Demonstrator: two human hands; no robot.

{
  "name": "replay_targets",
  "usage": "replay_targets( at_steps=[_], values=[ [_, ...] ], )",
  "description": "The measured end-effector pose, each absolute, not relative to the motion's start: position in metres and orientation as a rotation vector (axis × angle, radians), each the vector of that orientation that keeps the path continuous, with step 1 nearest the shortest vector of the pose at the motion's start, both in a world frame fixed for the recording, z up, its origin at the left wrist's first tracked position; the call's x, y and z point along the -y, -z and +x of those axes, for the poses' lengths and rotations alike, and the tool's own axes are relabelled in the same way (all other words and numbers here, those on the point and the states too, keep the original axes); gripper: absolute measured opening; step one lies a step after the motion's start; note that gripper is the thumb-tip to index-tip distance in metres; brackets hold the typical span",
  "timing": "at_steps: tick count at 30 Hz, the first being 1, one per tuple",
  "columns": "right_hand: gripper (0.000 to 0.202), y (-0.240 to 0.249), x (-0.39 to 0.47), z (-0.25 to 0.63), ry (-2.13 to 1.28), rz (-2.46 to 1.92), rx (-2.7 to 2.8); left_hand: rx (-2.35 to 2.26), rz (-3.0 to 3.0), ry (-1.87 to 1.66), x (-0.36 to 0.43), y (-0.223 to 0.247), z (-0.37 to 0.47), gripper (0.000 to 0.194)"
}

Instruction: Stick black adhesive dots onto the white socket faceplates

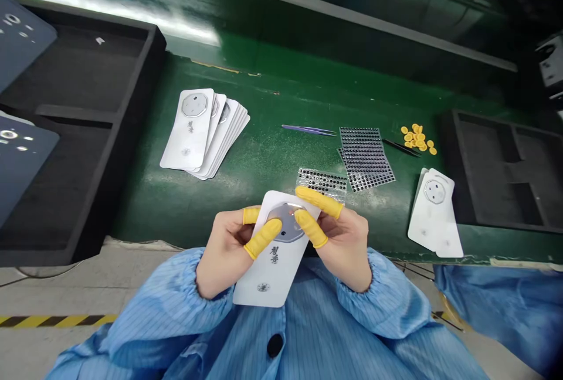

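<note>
Blue smock sleeves (176, 304) frame the view; above them one white phone back cover (275, 251) is held over the lap at the table's near edge. Left hand (224, 251) closed on its left side, capped thumb on the octagonal camera plate; right hand (347, 239) clamped on the right, thumb and forefinger on the plate. A fanned stack of covers (204, 133) lies far left, two covers (435, 213) right, dotted sticker sheets (365, 157), one pair of tweezers (308, 129), loose finger cots (417, 138). Bare green mat (272, 157) between.
</note>
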State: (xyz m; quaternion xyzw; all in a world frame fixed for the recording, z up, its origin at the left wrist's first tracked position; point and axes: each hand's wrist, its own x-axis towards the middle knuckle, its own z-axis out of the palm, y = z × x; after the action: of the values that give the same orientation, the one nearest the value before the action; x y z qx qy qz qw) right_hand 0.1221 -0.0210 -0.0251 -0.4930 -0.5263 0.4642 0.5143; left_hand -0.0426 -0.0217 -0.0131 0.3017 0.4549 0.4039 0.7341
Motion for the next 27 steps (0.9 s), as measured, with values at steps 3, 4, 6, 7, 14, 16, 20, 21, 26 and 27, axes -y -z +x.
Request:
replay_targets(
  at_steps=[3,4,6,7,14,16,20,21,26,27],
  values=[
    [0.032,0.025,0.023,0.119,-1.175,-1.216,1.289,-1.060,0.682,-0.910,0.021,0.015,-0.043,0.022],
    [0.031,0.025,0.023,0.119,-1.195,-1.227,1.306,-1.079,0.690,-0.911,0.020,0.015,-0.043,0.023],
    [0.032,0.025,0.017,0.121,-1.222,-1.242,1.394,-1.122,0.715,-0.893,0.015,0.016,-0.045,0.025],
    [0.033,0.025,0.010,0.124,-1.211,-1.242,1.480,-1.142,0.738,-0.865,0.010,0.017,-0.046,0.027],
    [0.031,0.046,-0.116,0.166,-0.326,-1.393,2.229,-1.124,1.282,-0.515,-0.043,0.048,-0.067,0.035],
    [0.025,0.056,-0.148,0.172,-0.309,-1.414,2.301,-1.223,1.492,-0.555,-0.053,0.059,-0.073,0.042],
    [0.014,0.071,-0.179,0.175,-0.377,-1.314,2.333,-1.402,2.078,-0.902,-0.057,0.075,-0.083,0.041],
    [0.015,0.071,-0.180,0.175,-0.387,-1.299,2.330,-1.368,2.215,-0.998,-0.056,0.079,-0.085,0.037],
    [0.034,0.045,-0.139,0.177,-0.613,-1.314,2.201,-1.181,2.549,-0.945,-0.041,0.088,-0.090,0.024],
    [0.037,0.039,-0.123,0.176,-0.730,-1.313,2.144,-1.185,2.579,-0.863,-0.039,0.088,-0.090,0.022]
  ],
)
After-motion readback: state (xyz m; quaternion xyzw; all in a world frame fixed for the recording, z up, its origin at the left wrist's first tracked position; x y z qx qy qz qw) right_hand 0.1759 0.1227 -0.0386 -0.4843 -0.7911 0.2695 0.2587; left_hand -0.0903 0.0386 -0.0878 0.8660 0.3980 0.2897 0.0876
